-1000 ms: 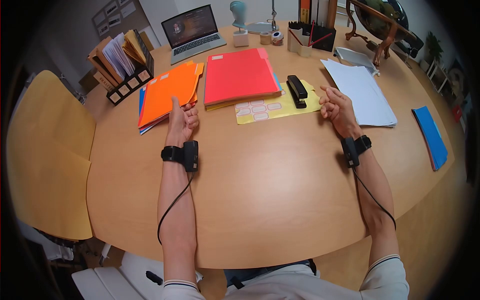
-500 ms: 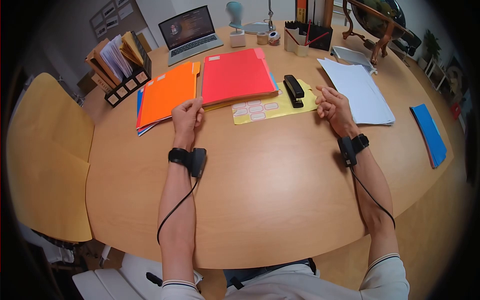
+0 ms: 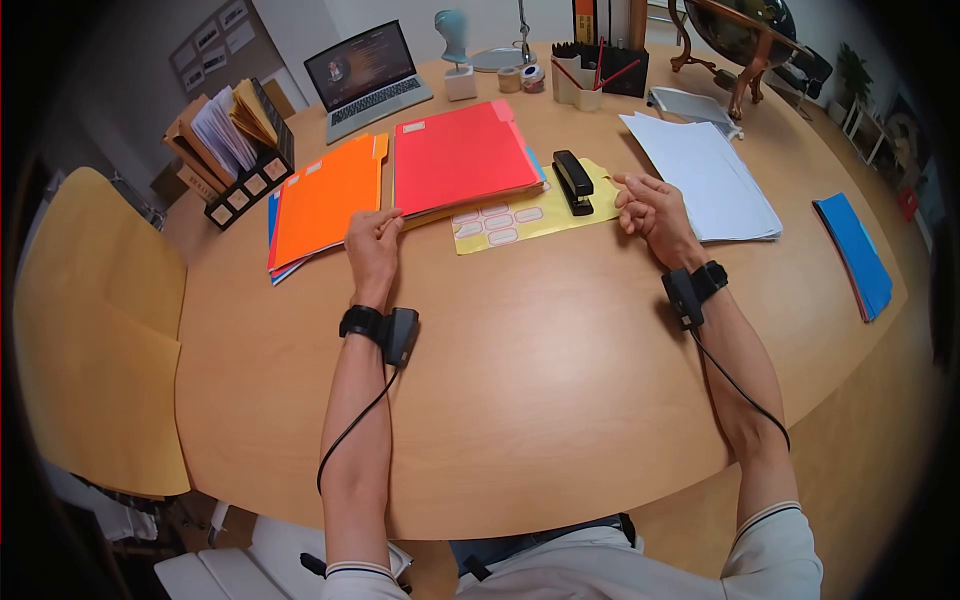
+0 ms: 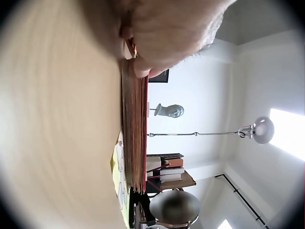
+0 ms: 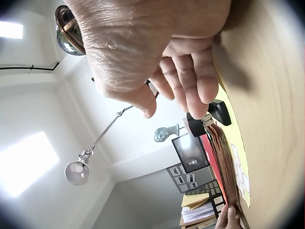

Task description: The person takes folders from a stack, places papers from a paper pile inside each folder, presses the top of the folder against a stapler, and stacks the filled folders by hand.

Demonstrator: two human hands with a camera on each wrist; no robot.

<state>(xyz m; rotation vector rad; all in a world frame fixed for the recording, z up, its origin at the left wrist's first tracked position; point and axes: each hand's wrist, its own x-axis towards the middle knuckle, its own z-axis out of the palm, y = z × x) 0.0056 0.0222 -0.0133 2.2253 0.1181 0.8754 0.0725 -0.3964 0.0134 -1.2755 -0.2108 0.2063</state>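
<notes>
My left hand [image 3: 372,255] is at the near left corner of a thick stack of red folders [image 3: 460,150] and pinches it between thumb and fingers. Seen edge-on in the left wrist view, the folder stack [image 4: 136,129] lies low over the table, its corner under my thumb. An orange folder stack [image 3: 330,200] is just left of that hand. My right hand [image 3: 658,222] rests on its side with fingers loosely bent, holding nothing. Between the hands, a black stapler [image 3: 573,183] stands on a yellow sheet [image 3: 530,232] with red-framed labels.
White paper [image 3: 705,180] lies right of my right hand, and blue folders [image 3: 855,255] near the right edge. Along the back stand a file holder [image 3: 250,188], a laptop [image 3: 368,80], a bust [image 3: 455,55], a pen holder [image 3: 577,88] and a globe [image 3: 745,30].
My left hand has moved right, from the orange folders to the corner of the red stack, and its fingers have closed there. The right hand keeps its pose; the head view has shifted slightly.
</notes>
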